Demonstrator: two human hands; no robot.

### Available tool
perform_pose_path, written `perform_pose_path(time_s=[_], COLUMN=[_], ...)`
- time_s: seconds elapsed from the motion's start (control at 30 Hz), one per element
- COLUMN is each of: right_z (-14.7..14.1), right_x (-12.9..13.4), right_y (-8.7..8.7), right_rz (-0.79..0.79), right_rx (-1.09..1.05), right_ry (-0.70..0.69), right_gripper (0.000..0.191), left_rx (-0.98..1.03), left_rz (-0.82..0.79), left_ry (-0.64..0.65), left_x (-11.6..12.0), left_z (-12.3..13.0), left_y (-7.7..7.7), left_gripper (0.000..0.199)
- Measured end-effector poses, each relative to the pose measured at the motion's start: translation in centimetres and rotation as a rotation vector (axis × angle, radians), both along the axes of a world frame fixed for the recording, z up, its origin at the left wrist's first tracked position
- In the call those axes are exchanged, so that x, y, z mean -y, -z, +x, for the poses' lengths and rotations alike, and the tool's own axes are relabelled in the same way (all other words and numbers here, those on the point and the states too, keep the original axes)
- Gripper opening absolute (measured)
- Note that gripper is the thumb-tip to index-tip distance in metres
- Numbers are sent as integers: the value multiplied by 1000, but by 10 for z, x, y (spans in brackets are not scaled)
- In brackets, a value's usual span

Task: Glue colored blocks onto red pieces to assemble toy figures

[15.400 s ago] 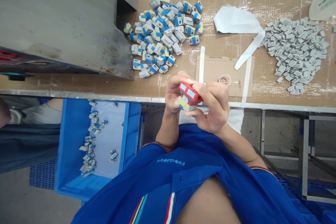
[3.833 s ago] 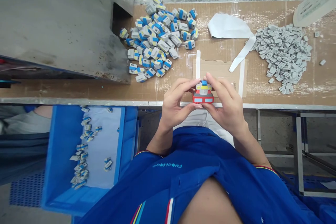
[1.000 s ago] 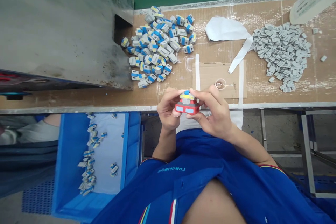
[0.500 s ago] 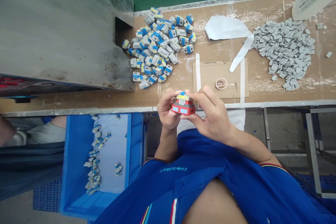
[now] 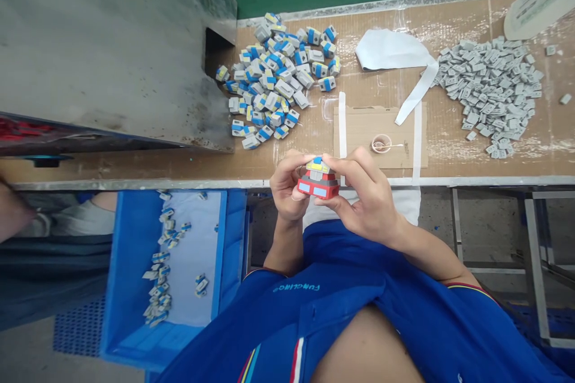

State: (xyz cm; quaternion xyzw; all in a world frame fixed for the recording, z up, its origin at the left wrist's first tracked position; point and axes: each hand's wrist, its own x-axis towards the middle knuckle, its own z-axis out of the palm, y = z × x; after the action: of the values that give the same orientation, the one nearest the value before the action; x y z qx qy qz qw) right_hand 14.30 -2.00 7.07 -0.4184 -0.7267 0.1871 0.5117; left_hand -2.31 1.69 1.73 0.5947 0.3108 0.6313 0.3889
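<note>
Between my two hands, just over the table's front edge, is a small red toy part point(image 5: 318, 187) with pale blue window-like panels and a dark grey band. On top of it sits a grey, yellow and blue toy piece point(image 5: 318, 166). My left hand point(image 5: 288, 185) is closed on its left side, thumb at the base. My right hand point(image 5: 366, 191) pinches from the right, with the index finger on the top piece and the thumb under the red base. The fingers hide the sides of both pieces.
Behind lie a heap of grey-blue-yellow pieces point(image 5: 274, 81) and a heap of small grey parts point(image 5: 494, 90). A small cup point(image 5: 381, 142) with a thin stick rests on cardboard point(image 5: 354, 125) near a white cloth strip point(image 5: 390, 51). A metal box point(image 5: 135, 60) and blue crate point(image 5: 233, 251) stand left.
My hands hold the same toy in nearly the same grip. The view has shifted slightly, and the toy appears a little further right and tilted a bit differently.
</note>
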Motion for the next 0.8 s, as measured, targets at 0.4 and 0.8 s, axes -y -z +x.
perform_pose_path(time_s=[0.4, 0.8], right_z=[4, 5], right_x=[0, -4], right_y=[11, 24], right_rz=[30, 62], right_rx=[-92, 245], right_ry=[-32, 69], right_gripper=[59, 42], left_rx=[29, 193], left_rz=[22, -577], left_ry=[124, 354], left_x=[-6, 6], left_z=[-10, -7], left_y=[-2, 1], left_gripper=[45, 66])
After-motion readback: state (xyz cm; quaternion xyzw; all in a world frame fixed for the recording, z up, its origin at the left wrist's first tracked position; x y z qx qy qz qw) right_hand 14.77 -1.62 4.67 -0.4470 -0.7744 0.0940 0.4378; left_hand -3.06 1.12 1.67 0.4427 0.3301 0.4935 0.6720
